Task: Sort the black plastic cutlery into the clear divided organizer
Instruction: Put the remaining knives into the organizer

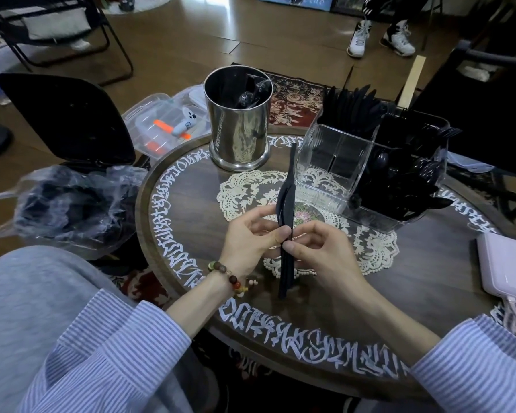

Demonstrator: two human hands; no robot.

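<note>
Just short of the clear divided plastic organizer [337,171], on the near side of it and over the cream lace doily [245,189], both hands hold a small bundle of long black plastic cutlery pieces [286,213]. The left hand [251,236] pinches the bundle from its left with thumb and curled fingers; the right hand [322,251] pinches it from the right, a little nearer the person, its other fingers loosely bent. The bundle's long axis runs away from the person, its far tip close beside the organizer's near-left compartment, which looks unfilled; the other compartments already stand full of black cutlery. The right hand is the nearer to the organizer, so a short carry forward and to the right would probably reach that open compartment.
</note>
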